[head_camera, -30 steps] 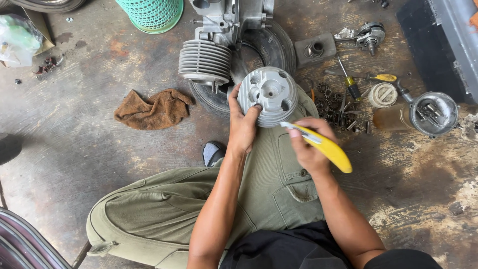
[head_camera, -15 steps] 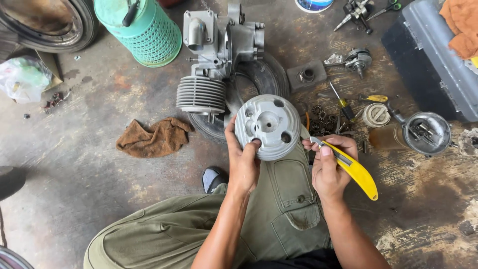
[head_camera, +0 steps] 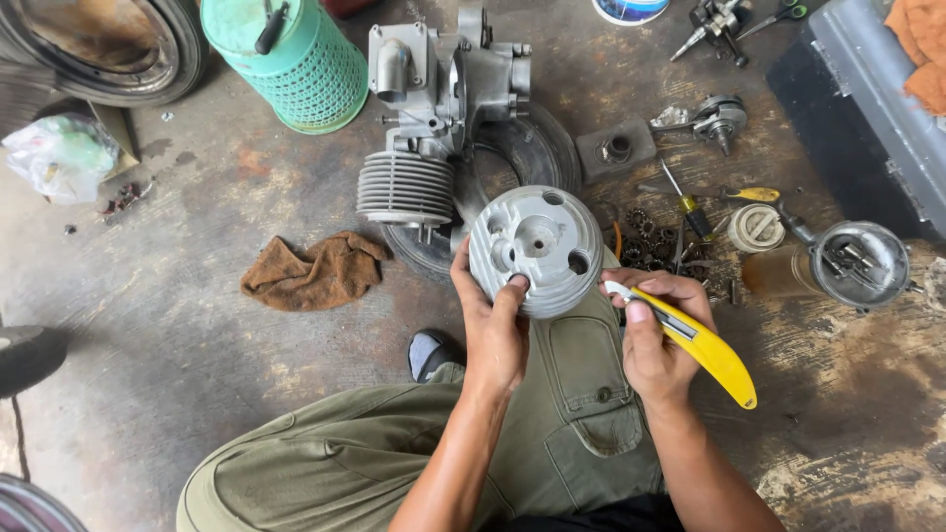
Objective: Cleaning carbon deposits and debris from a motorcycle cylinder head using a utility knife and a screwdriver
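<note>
A grey cylinder head (head_camera: 537, 248) is gripped by the left hand (head_camera: 496, 330); a yellow utility knife (head_camera: 695, 340) is clasped in the right hand's (head_camera: 655, 345) closed fingers.

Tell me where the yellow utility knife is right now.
In the head view the yellow utility knife is in the right hand, right of centre, its tip pointing at the round metal cylinder head held by the left hand.

Grey finned cylinder head (head_camera: 537, 248), yellow-handled knife (head_camera: 702, 347), brown rag (head_camera: 315, 271), green basket (head_camera: 296, 64).
</note>
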